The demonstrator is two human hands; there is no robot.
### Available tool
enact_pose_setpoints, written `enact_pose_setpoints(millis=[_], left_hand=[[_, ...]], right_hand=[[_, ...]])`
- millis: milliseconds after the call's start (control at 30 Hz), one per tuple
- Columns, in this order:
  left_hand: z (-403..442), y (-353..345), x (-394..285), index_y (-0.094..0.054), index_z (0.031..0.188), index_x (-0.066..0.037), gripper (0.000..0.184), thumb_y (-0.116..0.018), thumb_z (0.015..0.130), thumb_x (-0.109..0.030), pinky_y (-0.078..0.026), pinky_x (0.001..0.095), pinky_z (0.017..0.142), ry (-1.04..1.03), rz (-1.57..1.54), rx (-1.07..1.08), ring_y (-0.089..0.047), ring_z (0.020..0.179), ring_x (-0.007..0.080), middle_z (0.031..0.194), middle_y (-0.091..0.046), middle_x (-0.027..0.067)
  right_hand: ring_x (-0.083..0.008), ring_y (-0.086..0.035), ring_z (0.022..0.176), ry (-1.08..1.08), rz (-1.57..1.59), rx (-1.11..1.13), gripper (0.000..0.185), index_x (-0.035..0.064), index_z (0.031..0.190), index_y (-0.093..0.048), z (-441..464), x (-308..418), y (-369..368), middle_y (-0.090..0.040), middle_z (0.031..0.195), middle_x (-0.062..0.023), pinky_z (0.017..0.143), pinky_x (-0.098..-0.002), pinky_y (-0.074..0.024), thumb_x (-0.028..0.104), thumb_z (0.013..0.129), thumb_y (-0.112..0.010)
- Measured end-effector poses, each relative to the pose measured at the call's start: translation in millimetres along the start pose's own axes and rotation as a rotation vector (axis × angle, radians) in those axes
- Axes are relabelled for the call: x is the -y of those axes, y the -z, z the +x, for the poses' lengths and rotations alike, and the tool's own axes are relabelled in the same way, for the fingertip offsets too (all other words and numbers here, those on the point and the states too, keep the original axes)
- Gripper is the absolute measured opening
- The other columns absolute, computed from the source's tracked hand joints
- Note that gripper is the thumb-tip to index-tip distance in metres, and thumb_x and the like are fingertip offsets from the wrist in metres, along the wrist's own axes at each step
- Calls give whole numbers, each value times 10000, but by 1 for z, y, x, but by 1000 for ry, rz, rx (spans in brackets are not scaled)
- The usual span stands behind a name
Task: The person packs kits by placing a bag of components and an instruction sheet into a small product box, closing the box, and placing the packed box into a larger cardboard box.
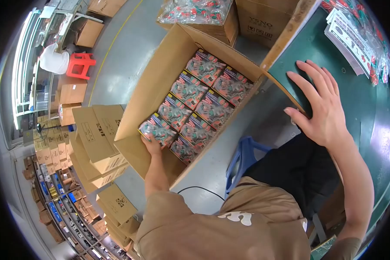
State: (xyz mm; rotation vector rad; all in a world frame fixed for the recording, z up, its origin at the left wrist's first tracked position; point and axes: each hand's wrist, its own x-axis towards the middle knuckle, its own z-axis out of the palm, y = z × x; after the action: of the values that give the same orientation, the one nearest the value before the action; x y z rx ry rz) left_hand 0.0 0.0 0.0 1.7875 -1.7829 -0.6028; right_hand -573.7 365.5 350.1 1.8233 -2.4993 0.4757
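Observation:
A large open cardboard carton (136,93) stands on the floor in front of me. Two rows of colourful printed boxes (189,89) with toy-like pictures lie inside it. My left hand (153,146) reaches into the near left corner of the carton and grips the nearest printed box (158,128). Its thumb lies over the edge of that box; the other fingers are mostly hidden. At the right, my right hand (323,104) rests with spread fingers at the edge of the green-topped table (297,52), holding nothing.
Printed sheets (349,41) and plastic-bagged red and green parts (379,65) lie on the table. Behind the carton stands another box of bagged parts (199,12). Flattened cartons (95,134) are at the left. A blue stool (242,158) is near my legs. A person in white (54,59) sits farther off.

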Motion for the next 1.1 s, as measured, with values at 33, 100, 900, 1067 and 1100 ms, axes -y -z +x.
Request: enact_pose_setpoints(millis=[33,100,900,1067,1100], left_hand=[[-7,-9,-8,-417,1545,-52,676,-637,1041,-445,-503,412,1020,13,-104,28,-626,1185,371,1395,-589,234],[9,47,-5,-485,1456,-2,575,-632,1047,-378,-513,441,995,37,-200,82,-637,1116,387,1329,-608,228],[16,-37,-48,-612,1292,62,410,-577,954,-168,-520,480,1014,-138,594,300,-614,1173,451,1263,-623,274],[-50,-20,-274,-556,1451,-3,431,-599,1036,-113,-498,390,1053,-489,-43,173,-617,1222,321,1358,-615,199],[-79,-10,-341,-556,1456,-10,422,-590,1046,-106,-506,375,1033,-463,-193,210,-623,1210,295,1347,-613,181]], right_hand=[[-356,-405,1504,-5,-21,-1,649,123,1473,-583,-3,-1,5,-483,1579,-128,1260,-505,-281,318,875,-741],[-358,-407,1502,-38,42,27,628,110,1465,-590,2,18,-8,-488,1575,-126,1253,-505,-292,292,880,-730],[-350,-483,1432,-11,-52,-41,625,76,1423,-608,5,2,-5,-529,1543,-114,1199,-500,-362,226,832,-746],[-341,-558,1321,48,177,-243,559,85,1310,-651,-6,-12,-11,-598,1410,-122,1138,-505,-412,285,809,-798],[-336,-564,1311,75,205,-294,549,83,1294,-653,-8,-16,-11,-604,1394,-125,1137,-508,-411,297,812,-804]])
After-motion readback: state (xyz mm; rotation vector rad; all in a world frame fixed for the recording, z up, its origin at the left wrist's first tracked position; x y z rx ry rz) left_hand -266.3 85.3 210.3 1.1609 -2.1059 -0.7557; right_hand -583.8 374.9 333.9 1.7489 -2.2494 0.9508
